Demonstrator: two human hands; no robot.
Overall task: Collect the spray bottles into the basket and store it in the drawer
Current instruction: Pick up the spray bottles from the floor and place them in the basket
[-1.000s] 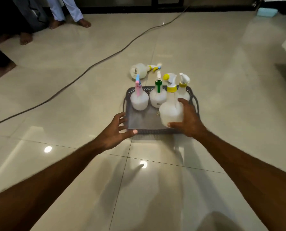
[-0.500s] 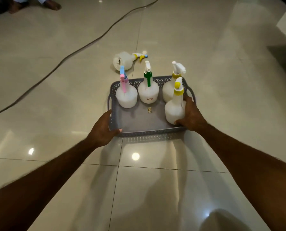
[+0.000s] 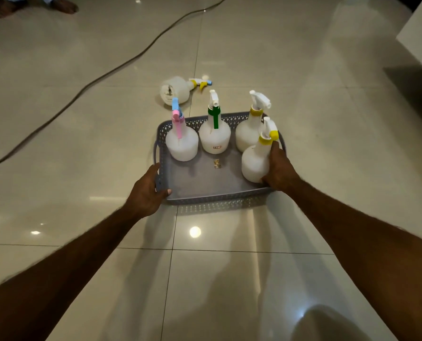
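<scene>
Grey plastic lattice basket (image 3: 229,118) on floor, left hand (image 3: 147,193) gripping its corner, right hand (image 3: 280,168) gripping white yellow-collared spray bottle (image 3: 255,159) inside

Not much to read here, honestly. The green-trigger bottle (image 3: 214,137) standing in the basket (image 3: 219,194) has a small white sticker with a red border low on its front, and there are marks inside it, but they're too small and blurry to make out. The bottle lying on its side on the floor (image 3: 174,90) has a dark printed mark plus some tiny lines of print under it on its base end, also unreadable. No brand names or numbers come through on any of the other bottles or on the basket itself.
</scene>
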